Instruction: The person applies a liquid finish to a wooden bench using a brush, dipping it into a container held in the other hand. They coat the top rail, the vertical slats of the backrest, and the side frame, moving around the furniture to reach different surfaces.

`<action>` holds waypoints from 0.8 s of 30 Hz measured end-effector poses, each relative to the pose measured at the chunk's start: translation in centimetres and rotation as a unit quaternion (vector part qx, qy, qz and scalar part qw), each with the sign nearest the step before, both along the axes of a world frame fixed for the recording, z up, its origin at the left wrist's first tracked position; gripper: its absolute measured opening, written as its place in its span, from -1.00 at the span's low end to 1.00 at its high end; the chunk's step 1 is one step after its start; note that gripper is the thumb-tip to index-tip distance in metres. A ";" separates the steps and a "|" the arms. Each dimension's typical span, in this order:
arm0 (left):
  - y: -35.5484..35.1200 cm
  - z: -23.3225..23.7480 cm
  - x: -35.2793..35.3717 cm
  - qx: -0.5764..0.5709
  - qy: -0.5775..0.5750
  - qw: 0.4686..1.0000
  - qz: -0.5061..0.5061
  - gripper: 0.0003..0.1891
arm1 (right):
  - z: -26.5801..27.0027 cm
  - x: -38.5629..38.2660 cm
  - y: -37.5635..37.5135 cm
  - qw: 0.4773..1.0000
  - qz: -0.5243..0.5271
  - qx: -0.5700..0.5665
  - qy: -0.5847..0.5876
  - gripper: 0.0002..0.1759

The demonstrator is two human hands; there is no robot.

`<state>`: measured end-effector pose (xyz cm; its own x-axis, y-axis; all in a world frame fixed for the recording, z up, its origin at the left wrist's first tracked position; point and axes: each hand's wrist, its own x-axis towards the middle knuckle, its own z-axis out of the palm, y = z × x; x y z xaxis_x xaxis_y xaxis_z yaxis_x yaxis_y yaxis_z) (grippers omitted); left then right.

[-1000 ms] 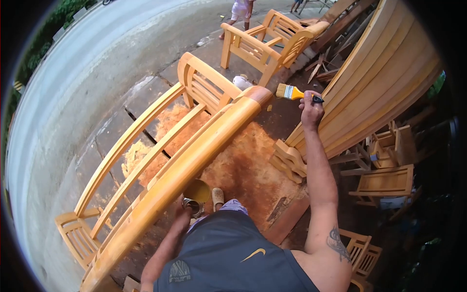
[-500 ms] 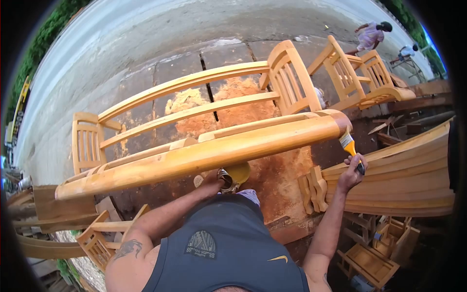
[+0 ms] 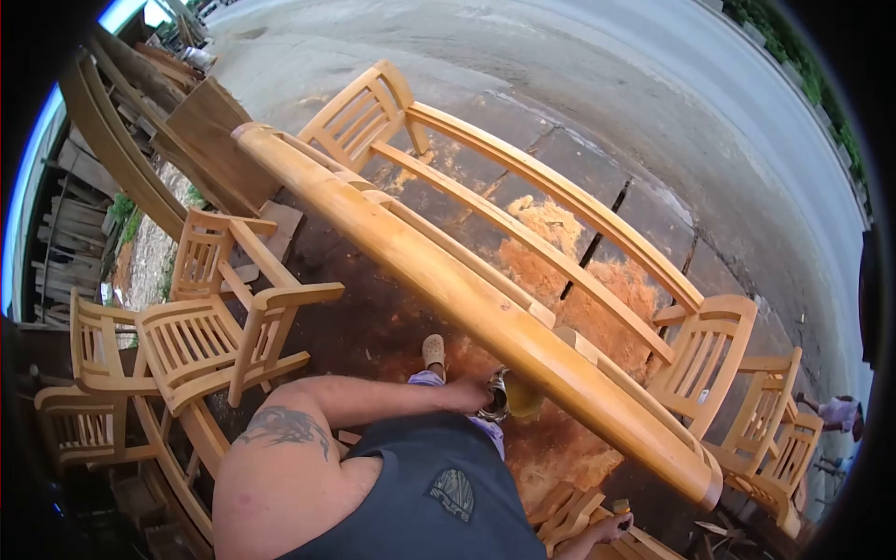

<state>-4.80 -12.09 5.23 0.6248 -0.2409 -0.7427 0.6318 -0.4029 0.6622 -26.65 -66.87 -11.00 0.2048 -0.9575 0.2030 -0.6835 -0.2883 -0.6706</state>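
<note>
My left hand (image 3: 467,395) is closed on a metal can (image 3: 497,393) in front of my body, with a yellow container (image 3: 525,401) just beyond it. Near the bottom edge, my right hand (image 3: 613,528) grips a paintbrush (image 3: 621,507), whose handle is mostly hidden. The brush is apart from the long, rounded, glossy wooden beam (image 3: 467,303). That beam runs diagonally along the near side of a slatted wooden bench frame (image 3: 560,257).
Wooden chairs (image 3: 194,338) stand at the left and more (image 3: 761,420) at the right. Boards (image 3: 219,140) lie at the upper left. Orange sawdust (image 3: 611,294) covers part of the floor. A person (image 3: 838,413) is at the far right.
The view has turned left, so the bench now slants down to the right. My right hand and brush have moved away from the beam's right end. My left hand still holds the can.
</note>
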 end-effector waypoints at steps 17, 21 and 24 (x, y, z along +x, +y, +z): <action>15.8 -5.4 -3.4 -0.021 -0.046 0.991 0.125 -0.20 | -4.2 6.6 20.1 0.929 0.160 0.271 0.196 -0.77; 20.2 -4.8 -4.4 0.009 -0.077 0.988 0.132 -0.20 | -0.5 8.1 27.9 0.923 0.197 0.235 0.232 -0.80; 23.2 -6.7 -5.4 -0.019 -0.066 0.980 0.186 -0.20 | -1.7 9.0 31.0 0.910 0.342 0.143 0.186 -0.77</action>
<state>-10.21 11.14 -1.44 0.7652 -0.0043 -0.6438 0.6374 -0.1353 0.7586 -17.64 -35.88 -12.65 0.7758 -0.5835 -0.2399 -0.6054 -0.5815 -0.5435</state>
